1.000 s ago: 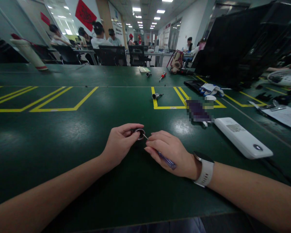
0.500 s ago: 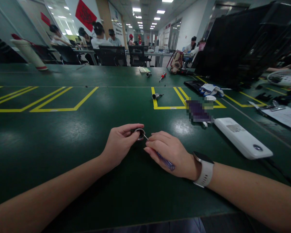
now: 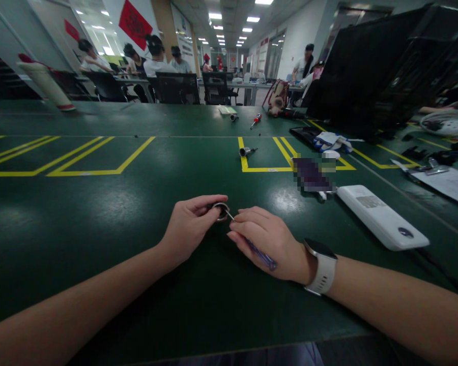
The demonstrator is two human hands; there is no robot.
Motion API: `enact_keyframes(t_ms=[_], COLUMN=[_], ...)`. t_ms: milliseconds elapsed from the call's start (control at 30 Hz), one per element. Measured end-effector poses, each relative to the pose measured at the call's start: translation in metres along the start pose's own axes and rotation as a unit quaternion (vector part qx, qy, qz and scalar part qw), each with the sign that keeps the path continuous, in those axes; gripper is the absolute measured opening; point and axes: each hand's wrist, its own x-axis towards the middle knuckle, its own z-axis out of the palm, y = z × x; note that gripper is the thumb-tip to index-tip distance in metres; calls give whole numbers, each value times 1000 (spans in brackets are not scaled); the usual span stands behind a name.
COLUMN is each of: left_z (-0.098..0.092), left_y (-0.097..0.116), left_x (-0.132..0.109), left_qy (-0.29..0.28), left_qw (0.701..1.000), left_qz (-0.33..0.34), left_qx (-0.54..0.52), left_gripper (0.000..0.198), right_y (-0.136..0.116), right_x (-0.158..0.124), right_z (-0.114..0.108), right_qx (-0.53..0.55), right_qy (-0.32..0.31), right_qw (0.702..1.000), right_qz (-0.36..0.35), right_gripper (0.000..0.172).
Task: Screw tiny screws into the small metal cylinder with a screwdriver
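Between the thumb and fingers of my left hand point(image 3: 191, 223) is a small round metal ring-like part point(image 3: 222, 217), its open side turned toward my right hand. My right hand point(image 3: 267, 239) is closed around a screwdriver with a clear purplish handle point(image 3: 265, 256). The thin metal shaft points up and left, its tip at the mouth of the metal part; whether it touches inside I cannot tell. Both hands are just above the green table point(image 3: 156, 315). A similar metal part with a thin stem point(image 3: 247, 151) lies farther off by the yellow tape.
To the right are a white power bank point(image 3: 381, 216), a pixelated phone-like object point(image 3: 312, 174), gloves point(image 3: 333, 141) and a clipboard point(image 3: 450, 178). A red screwdriver point(image 3: 256, 120) lies at the back. A large black object point(image 3: 370, 76) stands at the right, and people sit beyond the table.
Both hands keep almost the same place and grip; the screwdriver handle has shifted very slightly. In the background at right, one person now appears more upright.
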Motion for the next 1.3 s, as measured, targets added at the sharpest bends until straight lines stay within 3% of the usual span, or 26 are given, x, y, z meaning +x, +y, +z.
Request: enact_keyframes(t_ms=[167, 267, 333, 467, 567, 800, 1067, 1167, 1300], left_z=[0, -1, -1, -2, -3, -2, 0, -1, -3], left_y=[1, -1, -3, -5, -5, -5, -3, -4, -6], left_x=[0, 1, 3, 6, 7, 7, 6, 7, 9], left_qy=[4, 2, 12, 21, 17, 16, 33, 28, 22], left_qw=[1000, 1000, 1000, 998, 997, 995, 994, 995, 996], left_qz=[-9, -13, -10, -23, -43, -62, -48, -43, -36], left_qx=[6, -4, -22, -50, -56, -80, -96, -89, -74], left_gripper=[26, 26, 26, 31, 32, 35, 35, 33, 34], right_y=[-1, 1, 6, 21, 27, 30, 25, 20, 22], right_x=[0, 1, 1, 3, 4, 1, 4, 9, 7], right_z=[-3, -8, -9, -4, 0, 3, 1, -2, 1], right_qx=[39, 141, 239, 397, 407, 378, 263, 247, 337], right_qy=[8, 61, 99, 147, 159, 143, 76, 51, 68], right_qw=[999, 981, 935, 793, 757, 765, 838, 833, 791], right_qz=[15, 117, 244, 437, 485, 502, 472, 492, 506], right_gripper=[15, 19, 28, 33, 34, 35, 39, 37, 35])
